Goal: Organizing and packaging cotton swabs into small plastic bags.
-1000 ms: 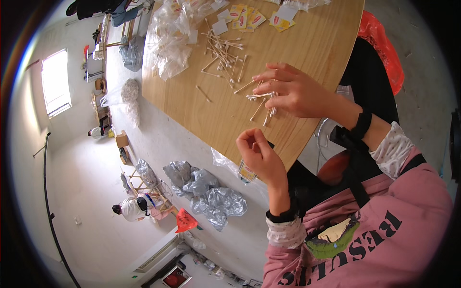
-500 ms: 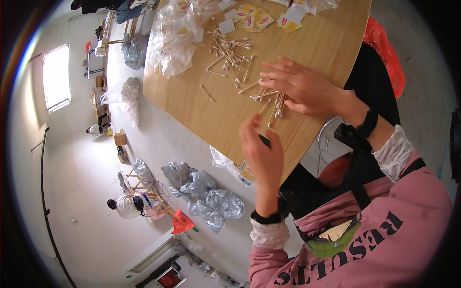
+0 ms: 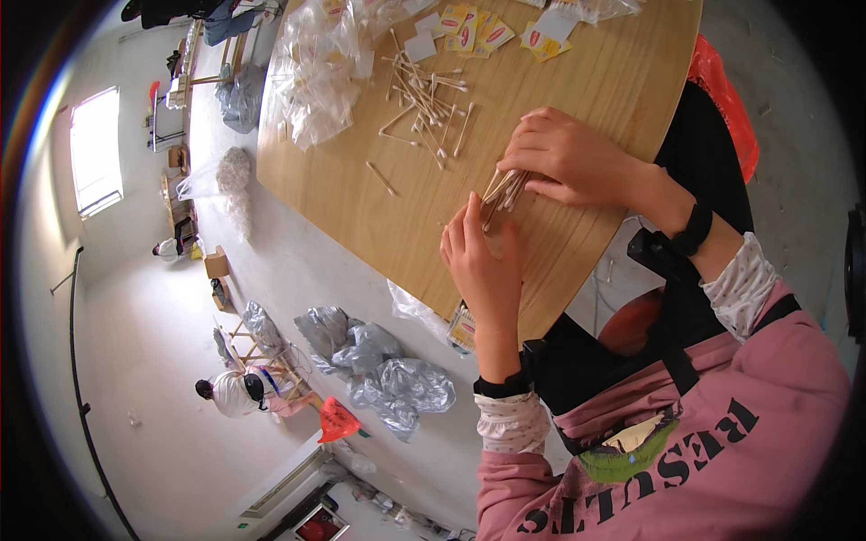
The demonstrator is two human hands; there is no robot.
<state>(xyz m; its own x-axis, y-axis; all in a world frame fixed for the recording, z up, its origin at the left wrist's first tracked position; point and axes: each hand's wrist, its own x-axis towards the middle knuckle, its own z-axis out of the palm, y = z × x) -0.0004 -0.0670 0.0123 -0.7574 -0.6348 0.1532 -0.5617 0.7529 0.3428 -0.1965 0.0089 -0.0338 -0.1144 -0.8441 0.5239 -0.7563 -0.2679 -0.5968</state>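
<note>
A small bunch of cotton swabs (image 3: 507,191) lies on the wooden table (image 3: 352,203), its sticks roughly side by side. My right hand (image 3: 573,162) is closed over the bunch from the right, fingers bent around it. At the bunch's near left end is my left hand (image 3: 483,257), with thumb and forefinger apart on either side of the stick tips. Whether they touch the tips, I cannot tell. Farther off, more loose cotton swabs (image 3: 424,95) are heaped crosswise, and a single cotton swab (image 3: 381,178) lies alone to the left.
Clear plastic bags (image 3: 316,77) pile up at the table's far left. Yellow-and-white printed cards (image 3: 478,32) lie at the far edge. A red bag (image 3: 722,108) hangs beyond the right edge. Grey plastic bags (image 3: 379,361) rest on the floor, and another person (image 3: 239,388) works farther left.
My right hand has gone from spread fingers to bent ones around the swabs, which now lie closer together. My left hand has moved up against the bunch's end.
</note>
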